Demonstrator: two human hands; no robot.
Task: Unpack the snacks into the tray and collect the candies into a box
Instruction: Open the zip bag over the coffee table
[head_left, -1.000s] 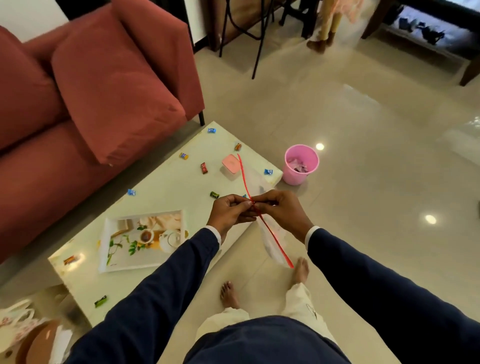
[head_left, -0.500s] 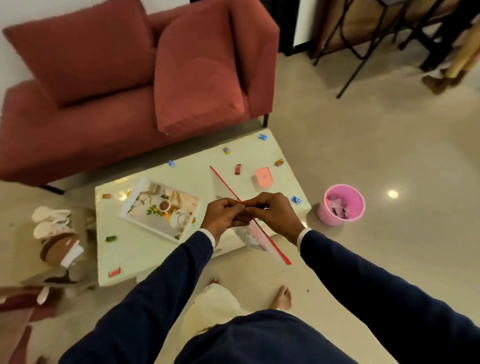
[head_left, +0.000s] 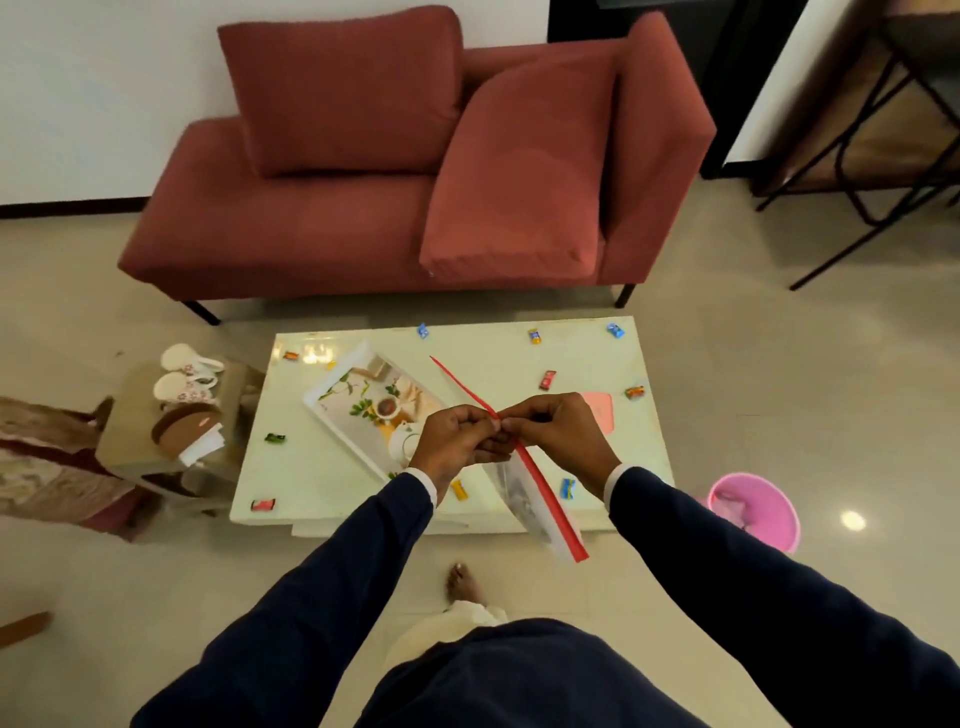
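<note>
We stand over a white low table, our left hand and right hand meeting above it, fingers curled and pinching the red zip strip of a clear zip-lock bag. The two hands touch at the strip's middle; the bag hangs slantwise, one end of the red strip pointing away over the table, the other toward us past the near edge. What lies inside the bag is too blurred to tell.

On the table sits a white tray printed with leaves and tea things, partly hidden behind our left hand. A pink box shows just beyond our right hand. Wrapped candies lie scattered well apart: a blue candy at the far edge, a red candy mid-table, a green candy to the left of the tray.

A pink bin stands on the floor to the right of the table, a red sofa behind it.
</note>
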